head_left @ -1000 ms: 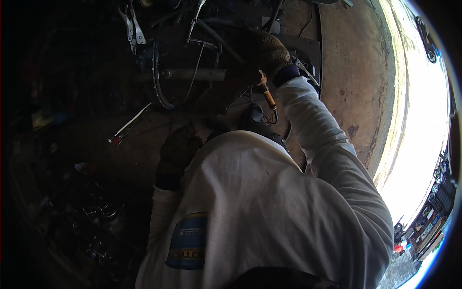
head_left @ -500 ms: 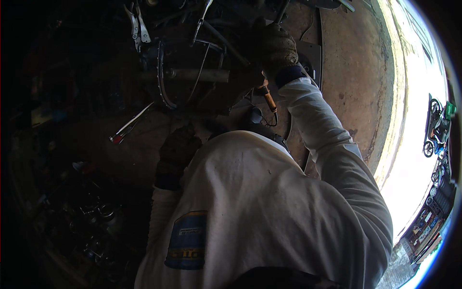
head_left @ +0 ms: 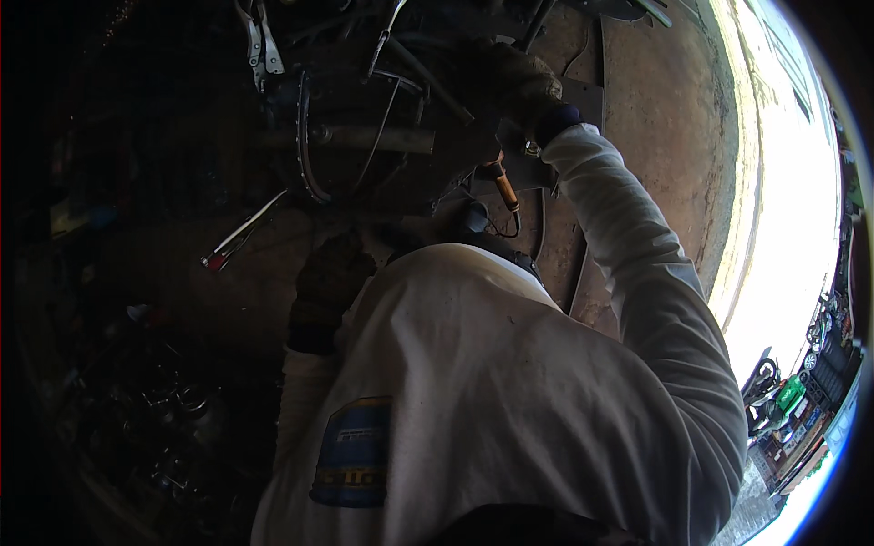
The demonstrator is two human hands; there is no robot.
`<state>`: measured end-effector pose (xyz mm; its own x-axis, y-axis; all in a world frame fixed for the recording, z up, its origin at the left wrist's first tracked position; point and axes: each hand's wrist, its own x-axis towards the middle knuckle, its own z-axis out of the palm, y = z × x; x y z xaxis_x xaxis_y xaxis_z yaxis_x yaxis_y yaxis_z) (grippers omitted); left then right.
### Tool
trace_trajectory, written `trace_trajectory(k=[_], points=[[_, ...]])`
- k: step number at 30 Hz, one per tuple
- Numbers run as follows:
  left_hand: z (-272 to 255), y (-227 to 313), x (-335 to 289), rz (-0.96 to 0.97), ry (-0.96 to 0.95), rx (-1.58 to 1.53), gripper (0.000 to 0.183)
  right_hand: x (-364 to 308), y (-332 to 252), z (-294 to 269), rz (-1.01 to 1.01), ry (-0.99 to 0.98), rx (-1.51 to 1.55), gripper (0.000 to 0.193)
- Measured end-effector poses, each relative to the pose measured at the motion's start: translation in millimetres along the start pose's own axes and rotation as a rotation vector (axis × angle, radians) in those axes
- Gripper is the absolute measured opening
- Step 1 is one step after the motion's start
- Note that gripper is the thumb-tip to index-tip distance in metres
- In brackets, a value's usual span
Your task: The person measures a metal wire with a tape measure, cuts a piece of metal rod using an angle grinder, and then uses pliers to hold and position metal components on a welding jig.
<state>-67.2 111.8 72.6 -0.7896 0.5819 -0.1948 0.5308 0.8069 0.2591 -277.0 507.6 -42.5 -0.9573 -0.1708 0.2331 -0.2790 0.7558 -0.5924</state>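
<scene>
Head view: right hand (head_left: 514,82), gloved, closed on an orange-handled tool (head_left: 503,187) w/ cable, arm stretched up so the tip meets the dark metal assembly (head_left: 364,136), prob. to work a joint. Left hand (head_left: 330,278), gloved, fingers curled, rests low near the chest; can't tell if it holds anything. Red-tipped rods (head_left: 241,235) lie on the floor, apart.

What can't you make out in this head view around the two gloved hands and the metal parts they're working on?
- Right hand in a dark glove: its grip is lost in shadow; whether it holds anything is unclear.
- Left hand in a dark glove: the white shirt covers its wrist, shadow its fingers.
- Orange-handled tool: its tip is hidden among dark metal.
- Dark clutter at lower left: too dim to identify.
</scene>
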Motion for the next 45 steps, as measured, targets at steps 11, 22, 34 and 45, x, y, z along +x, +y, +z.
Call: trace_trajectory(k=[11, 22, 34, 45], points=[[-4.5, 10.3, -1.8, -0.328, -0.058, -0.309, 0.032, 19.7, -32.5, -32.2, 0.021, -0.140, -0.188, 0.035], [17.5, 1.7, -44.8, -0.066, 0.081, -0.070, 0.028, 25.7, -48.7, -40.6, -0.172, -0.033, -0.064, 0.031], [12.3, 14.9, -61.1, -0.012, 0.107, 0.023, 0.036, 4.2, -39.2, -29.1, 0.054, 0.047, 0.177, 0.019], [35.2, 17.0, -58.1, -0.084, 0.108, -0.021, 0.043, 2.9, -97.4, -70.8, 0.066, -0.267, -0.103, 0.029]])
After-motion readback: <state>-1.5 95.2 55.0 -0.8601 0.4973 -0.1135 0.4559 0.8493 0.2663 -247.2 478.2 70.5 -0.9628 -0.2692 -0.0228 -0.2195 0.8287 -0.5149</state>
